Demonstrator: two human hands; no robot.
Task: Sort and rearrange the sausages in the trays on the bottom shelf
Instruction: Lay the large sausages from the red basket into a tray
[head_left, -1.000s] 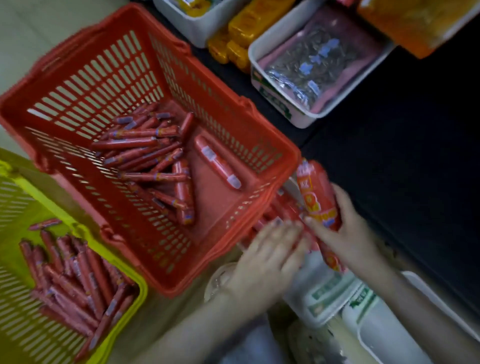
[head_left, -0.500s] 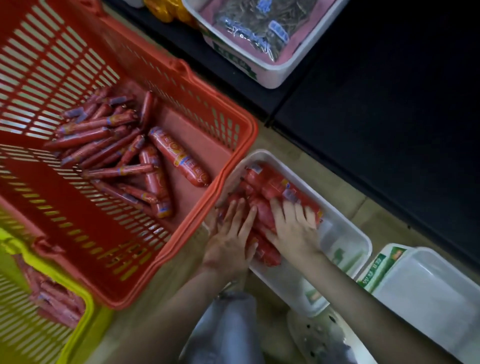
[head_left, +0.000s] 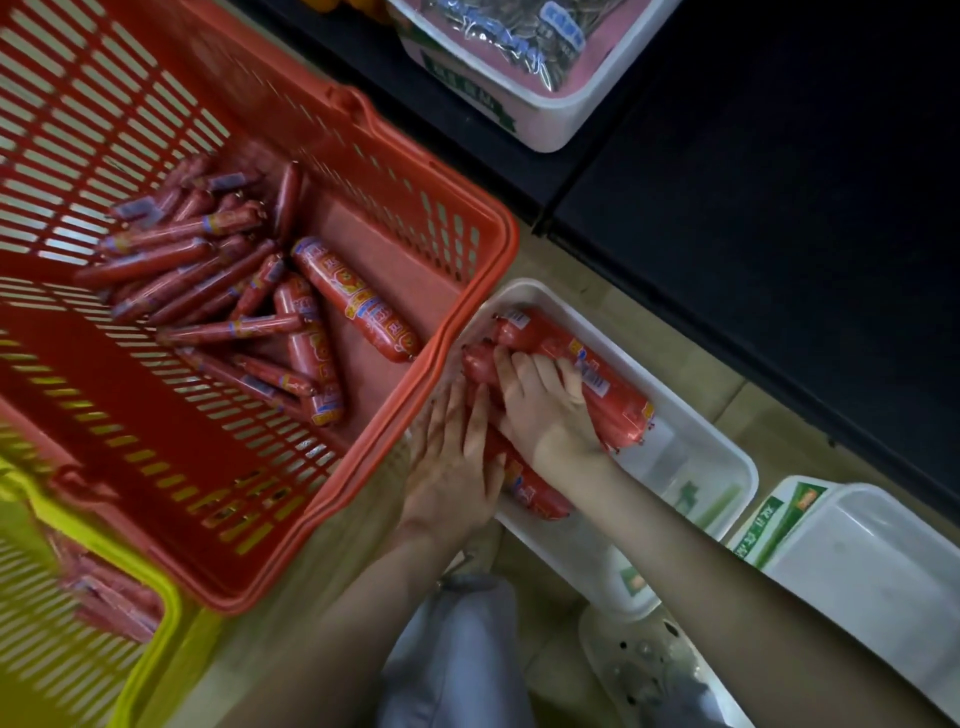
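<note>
A white tray (head_left: 722, 467) on the floor holds several thick red sausages (head_left: 618, 400) packed at its far end. My left hand (head_left: 452, 462) lies flat on the near sausages, fingers straight. My right hand (head_left: 545, 410) presses down on the sausages beside it, fingers spread and slightly bent over them. The red basket (head_left: 467, 322) at left holds a pile of thin red sausages (head_left: 197, 280) and a few thick ones (head_left: 353, 301).
A yellow-green basket (head_left: 130, 613) with more thin sausages sits at lower left. Another white tray (head_left: 883, 566) stands at right. On the dark shelf is a white tray of seed packets (head_left: 524, 57). My knee and a white shoe (head_left: 639, 670) are below.
My right hand has laid the thick sausage it held into the white tray. Both hands now rest on the sausages there. The view has dropped towards the tray.
</note>
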